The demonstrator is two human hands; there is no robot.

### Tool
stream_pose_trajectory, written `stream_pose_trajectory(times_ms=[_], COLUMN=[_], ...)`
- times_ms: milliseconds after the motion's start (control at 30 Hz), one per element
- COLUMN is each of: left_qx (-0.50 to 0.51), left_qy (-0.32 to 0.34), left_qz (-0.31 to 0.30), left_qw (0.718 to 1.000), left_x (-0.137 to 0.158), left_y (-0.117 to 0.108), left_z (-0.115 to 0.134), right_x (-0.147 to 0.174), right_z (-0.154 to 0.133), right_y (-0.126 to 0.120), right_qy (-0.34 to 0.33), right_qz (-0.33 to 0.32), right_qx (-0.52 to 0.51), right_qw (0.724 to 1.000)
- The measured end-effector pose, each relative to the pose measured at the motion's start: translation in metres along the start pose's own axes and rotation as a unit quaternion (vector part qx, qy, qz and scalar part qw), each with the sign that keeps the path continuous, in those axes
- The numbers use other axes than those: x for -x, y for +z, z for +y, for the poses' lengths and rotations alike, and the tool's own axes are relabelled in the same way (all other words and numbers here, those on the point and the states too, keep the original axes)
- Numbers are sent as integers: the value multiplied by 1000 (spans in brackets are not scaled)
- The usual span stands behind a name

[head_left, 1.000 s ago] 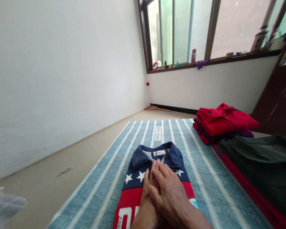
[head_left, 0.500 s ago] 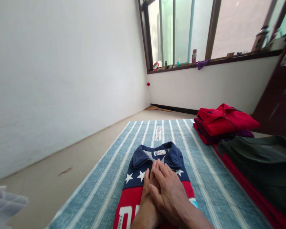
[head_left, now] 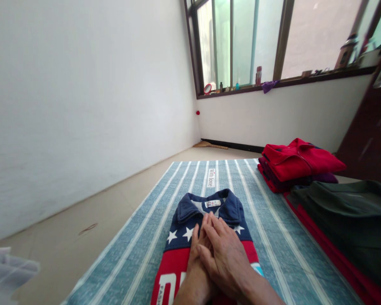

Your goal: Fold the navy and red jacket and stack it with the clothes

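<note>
A folded collared jacket point(head_left: 174, 260) lies at the front middle, navy at the top with white stars and red below with white lettering. Its collar points away from me, and a white label shows inside the neck. My left hand point(head_left: 197, 267) is over the jacket's middle, fingers stretched out. Partly covering it, my right hand point(head_left: 227, 252) lies across the left one with its fingers extended and touching the left fingers. Neither hand grips anything. Whether they press on the cloth or hover just above it I cannot tell.
The jacket rests on a blue striped cover point(head_left: 139, 250). To the right are a stack of folded red clothes point(head_left: 300, 159) and dark green folded garments point(head_left: 352, 216). Whitish translucent material point(head_left: 9, 273) shows at lower left. Small items stand on the windowsill point(head_left: 247, 88).
</note>
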State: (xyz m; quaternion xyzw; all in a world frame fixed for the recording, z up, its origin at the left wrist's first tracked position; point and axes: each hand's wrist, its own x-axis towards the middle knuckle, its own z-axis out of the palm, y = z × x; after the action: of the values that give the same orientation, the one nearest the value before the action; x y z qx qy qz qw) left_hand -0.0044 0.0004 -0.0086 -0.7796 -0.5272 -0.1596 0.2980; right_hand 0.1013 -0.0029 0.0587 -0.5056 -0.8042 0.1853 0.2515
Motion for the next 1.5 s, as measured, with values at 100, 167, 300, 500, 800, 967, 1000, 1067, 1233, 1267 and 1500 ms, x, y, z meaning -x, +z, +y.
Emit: stream_pose_trajectory(times_ms=[100,167,300,500,800,967,1000,1067,1233,1267,1500], left_qx=[10,16,21,29,37,7,2,-4,5,8,17], left_qy=[-8,-22,-43,-6,8,36,38,38,30,29,6], left_qz=[-36,-54,-71,-49,-47,-68,-68,-58,-30,-30,-38], left_qw=[999,998,996,998,998,997,997,998,999,999,999], left_x=[2,3,3,-2,-10,-13,-14,-14,-15,-15,-13], left_y=[3,6,6,-6,-22,-32,-32,-33,-31,-30,-25], left_z=[1,2,0,-3,-2,-3,-3,-3,-3,-3,-2], right_x=[0,0,0,-1,0,1,1,1,1,1,1], right_z=[0,0,-1,-2,-6,-8,-7,-7,-7,-8,-5], right_y=[0,1,1,0,-5,-6,-5,-4,-6,-7,-5], right_qy=[-2,-3,2,6,12,17,16,12,12,14,6], right_qz=[8,10,10,2,-9,-12,-6,4,-12,-15,-6], right_qx=[-3,-4,-2,2,3,12,13,15,16,16,10], right_qw=[1000,1000,1000,1000,1000,1000,1000,1000,1000,1000,1000])
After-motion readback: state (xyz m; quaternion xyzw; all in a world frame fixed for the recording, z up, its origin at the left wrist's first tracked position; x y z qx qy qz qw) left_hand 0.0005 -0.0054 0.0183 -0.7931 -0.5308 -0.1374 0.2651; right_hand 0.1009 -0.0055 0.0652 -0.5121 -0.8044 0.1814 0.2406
